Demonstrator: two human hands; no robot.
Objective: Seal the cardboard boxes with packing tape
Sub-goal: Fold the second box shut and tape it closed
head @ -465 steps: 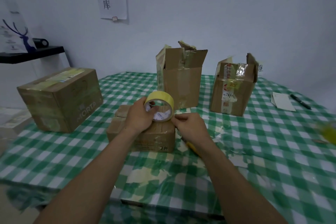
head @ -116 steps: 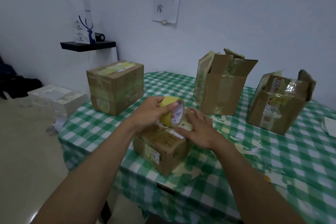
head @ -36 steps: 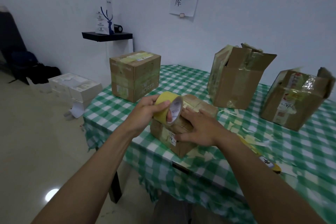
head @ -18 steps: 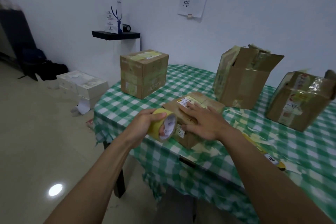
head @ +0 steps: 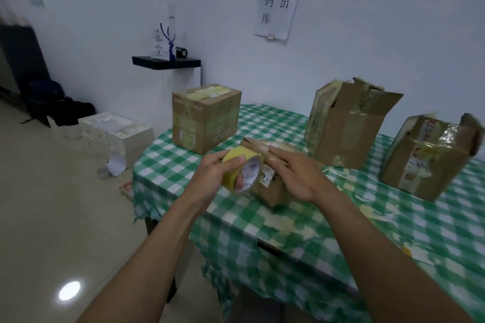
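Observation:
My left hand [head: 214,174] grips a yellow roll of packing tape [head: 242,169], thumb over the rim and a finger through the core, held against the near end of a small flat cardboard box [head: 273,193] on the green checked table [head: 301,244]. My right hand [head: 296,176] lies flat on top of that box with straight fingers, pressing it down. A taped box [head: 206,118] stands behind to the left. Two boxes with raised flaps stand further right, a tall one [head: 346,123] and a lower one [head: 430,157].
The table's left corner and front edge are close to the small box, with bare floor [head: 65,217] beyond. White cartons [head: 115,134] are stacked on the floor by the wall. A black wall shelf [head: 166,62] holds small items. A yellow object [head: 406,252] lies at the table's right.
The tape roll has come back up from below the box's near end to level with its top edge. My right hand stays pressed on the box. The view has drifted slightly right.

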